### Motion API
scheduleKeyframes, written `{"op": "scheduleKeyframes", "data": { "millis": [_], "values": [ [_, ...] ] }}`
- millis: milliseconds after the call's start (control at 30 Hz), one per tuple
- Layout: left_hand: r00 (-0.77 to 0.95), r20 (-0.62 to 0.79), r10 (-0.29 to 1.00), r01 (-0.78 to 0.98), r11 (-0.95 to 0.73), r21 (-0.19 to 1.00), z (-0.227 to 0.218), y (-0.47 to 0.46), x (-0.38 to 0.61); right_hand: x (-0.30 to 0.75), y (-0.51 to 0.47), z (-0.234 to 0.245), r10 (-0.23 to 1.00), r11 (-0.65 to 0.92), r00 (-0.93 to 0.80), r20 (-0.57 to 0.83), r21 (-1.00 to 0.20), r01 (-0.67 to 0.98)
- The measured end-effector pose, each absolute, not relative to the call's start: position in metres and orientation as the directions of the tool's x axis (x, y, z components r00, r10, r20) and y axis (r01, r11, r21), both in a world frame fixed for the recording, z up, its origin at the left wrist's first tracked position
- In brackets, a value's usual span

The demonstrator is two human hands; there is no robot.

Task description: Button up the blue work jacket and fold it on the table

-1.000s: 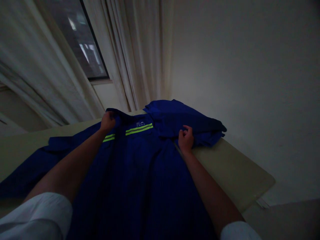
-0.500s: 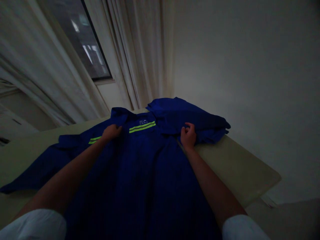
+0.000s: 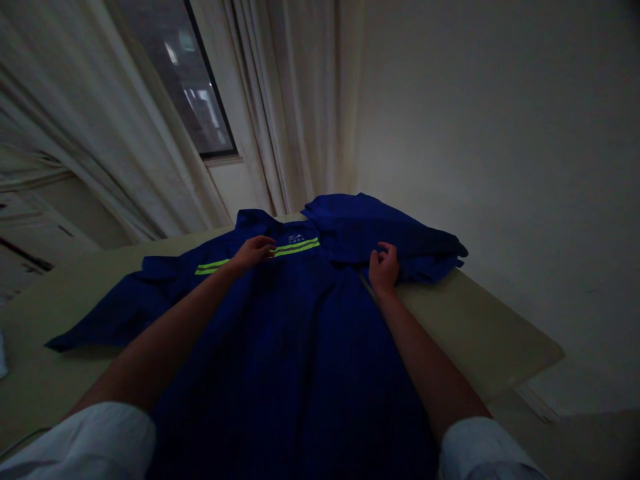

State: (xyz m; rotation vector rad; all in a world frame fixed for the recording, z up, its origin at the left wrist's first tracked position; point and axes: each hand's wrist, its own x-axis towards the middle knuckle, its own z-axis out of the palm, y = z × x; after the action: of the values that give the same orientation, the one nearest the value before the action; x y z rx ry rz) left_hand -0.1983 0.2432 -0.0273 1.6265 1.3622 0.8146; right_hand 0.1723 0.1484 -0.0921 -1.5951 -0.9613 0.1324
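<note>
Cream curtains (image 3: pixel 115 120) hang at the far left, beside a dark window (image 3: pixel 183 73). Below them, a beige tabletop (image 3: pixel 465 327) extends across the view and bears a navy-blue work jacket (image 3: pixel 295 353), laid face up with its lower body running toward the wearer of the camera. The jacket's left-hand sleeve (image 3: pixel 135 297) lies spread outward on the tabletop, pointing to the left edge of the view.

The person's left hand (image 3: pixel 253 252) is open, with the fingers extended, and rests on the chest of the jacket. Its fingertips touch the cloth at the lime-green reflective stripes (image 3: pixel 297 247), just below the collar (image 3: pixel 255 220).

The right hand (image 3: pixel 384 267) has its fingers curled against the cloth at the jacket's front opening. Whether they pinch the fabric cannot be determined from this view. Just beyond that hand, the right portion of the jacket (image 3: pixel 385 230) lies in a folded-over mass. A plain off-white wall (image 3: pixel 500 167) fills the far right.
</note>
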Motion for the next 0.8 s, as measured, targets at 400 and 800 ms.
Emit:
{"op": "scheduleKeyframes", "data": {
  "millis": [400, 800],
  "values": [
    [0.304, 0.159, 0.939, 0.931, -0.328, 0.158, -0.08, 0.164, -0.213, 0.174, 0.152, -0.096, 0.633, 0.044, 0.636, 0.441, -0.841, 0.539],
    [0.325, 0.227, 0.918, 0.872, -0.384, 0.302, -0.092, 0.128, -0.183, 0.084, 0.135, -0.036, 0.835, 0.463, -0.153, 0.528, -0.527, 0.712]
  ]
}}
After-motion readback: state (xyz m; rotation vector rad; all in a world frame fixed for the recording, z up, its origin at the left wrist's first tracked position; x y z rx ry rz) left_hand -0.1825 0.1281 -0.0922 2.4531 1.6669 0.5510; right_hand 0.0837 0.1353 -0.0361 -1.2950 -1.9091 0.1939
